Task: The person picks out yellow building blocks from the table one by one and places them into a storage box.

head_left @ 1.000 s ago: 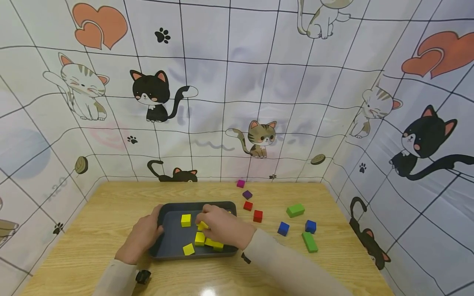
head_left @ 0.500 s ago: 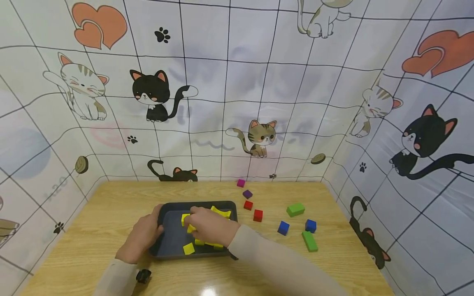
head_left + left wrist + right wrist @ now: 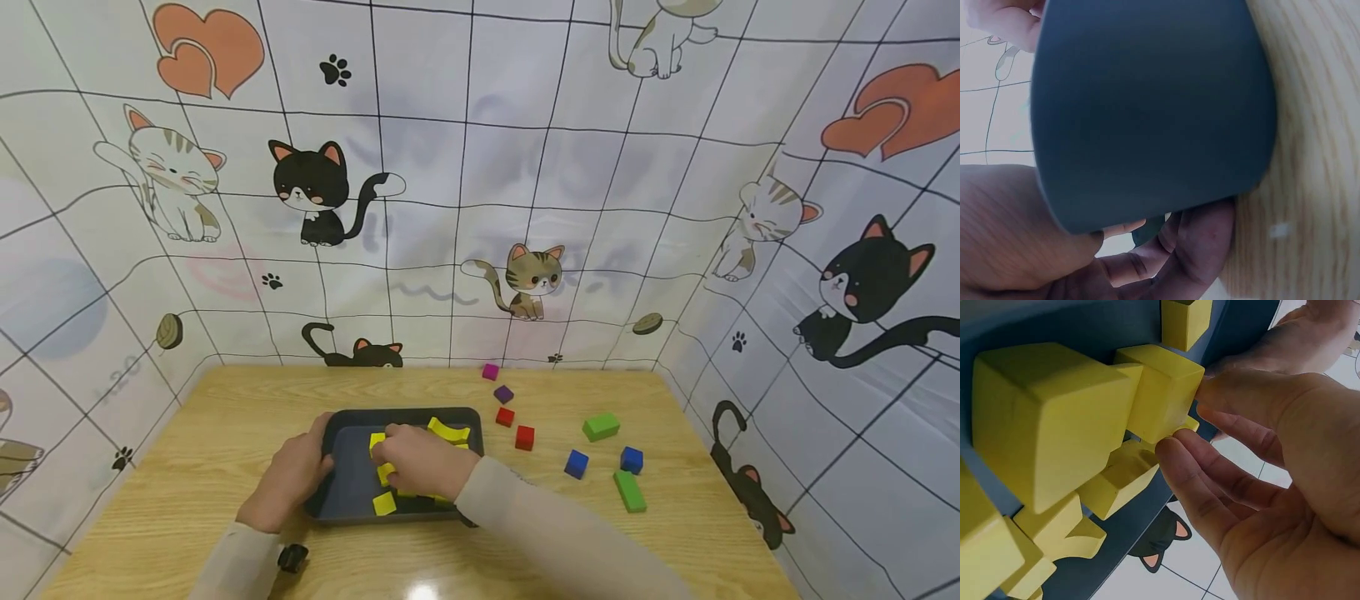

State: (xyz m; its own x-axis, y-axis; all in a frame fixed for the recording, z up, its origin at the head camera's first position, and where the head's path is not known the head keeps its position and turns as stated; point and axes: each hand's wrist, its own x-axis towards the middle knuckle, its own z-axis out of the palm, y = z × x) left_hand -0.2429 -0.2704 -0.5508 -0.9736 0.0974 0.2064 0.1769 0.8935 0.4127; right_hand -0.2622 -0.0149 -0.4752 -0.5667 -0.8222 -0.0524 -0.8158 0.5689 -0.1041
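A dark grey tray [image 3: 348,479] holds several yellow blocks, among them a cube [image 3: 385,503] near the front and an arched block [image 3: 448,431] at the back right. My left hand [image 3: 291,472] grips the tray's left end; the left wrist view has its fingers curled against the grey wall [image 3: 1154,119]. Over the tray, my right hand [image 3: 427,461] is beside a yellow block [image 3: 1169,394]. The thumb is at that block's edge, while the other fingers [image 3: 1188,481] are apart from the thumb and loosely extended. My right hand hides some blocks in the head view.
Right of the tray lie red cubes [image 3: 524,437], blue cubes [image 3: 576,464] and green blocks [image 3: 630,492] on the wooden table [image 3: 540,542]. A purple block [image 3: 503,393] and a magenta cube [image 3: 490,372] lie farther back. A cat-printed cloth [image 3: 420,233] surrounds the table.
My right hand moved left within the tray with a yellow block, uncovering the arched block. Over the last half second its fingers shifted slightly off that block. My left hand stays on the tray.
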